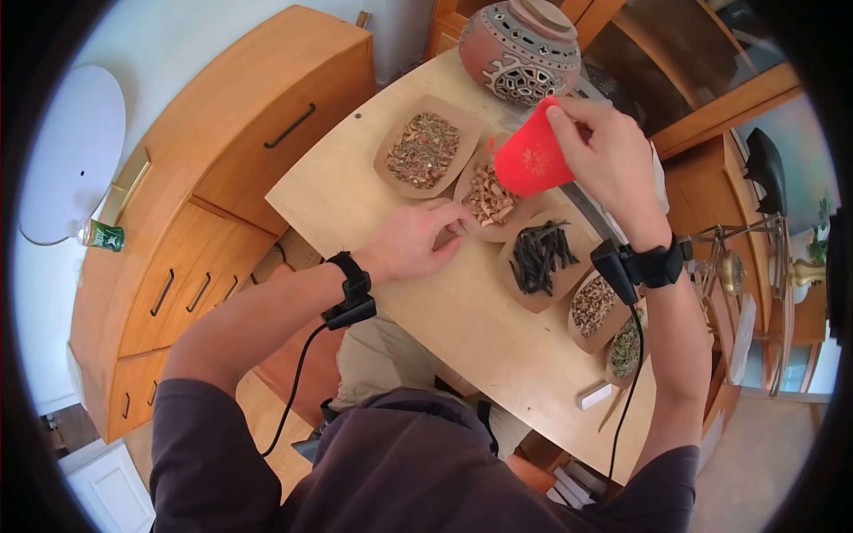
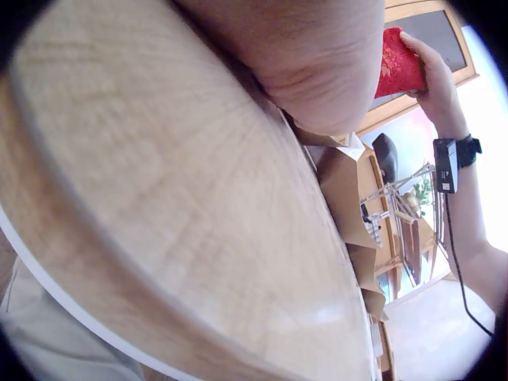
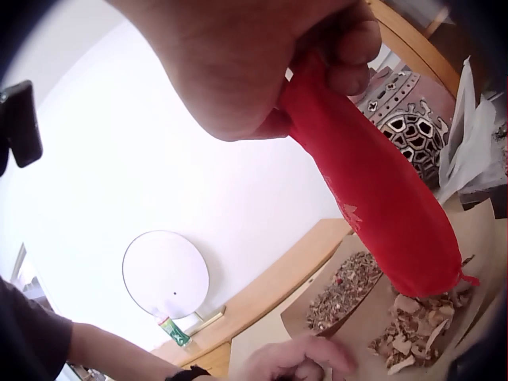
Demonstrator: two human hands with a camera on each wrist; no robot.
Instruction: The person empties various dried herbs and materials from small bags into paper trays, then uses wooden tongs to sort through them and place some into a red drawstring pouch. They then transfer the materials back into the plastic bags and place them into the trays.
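My right hand (image 1: 609,151) grips a red cloth pouch (image 1: 533,158) with a gold floral print by its upper end. The pouch hangs tilted, its lower end over dried pale-brown chips (image 3: 409,333) in a brown paper tray (image 1: 502,233). In the right wrist view its lower end overlaps the chips. My left hand (image 1: 413,240) lies low over the table at the tray's near-left side, with thumb and index finger bent toward each other. Its fingertips are right at the tray's edge; I cannot tell whether they pinch the paper.
A paper tray of mixed dried herbs (image 1: 422,151) sits to the left. Rightward are trays with dark strips (image 1: 542,258), small pale pieces (image 1: 593,306) and green herbs (image 1: 625,346). A patterned clay jar (image 1: 520,53) stands at the back. A small white block (image 1: 593,396) lies near the table's (image 1: 426,311) front edge.
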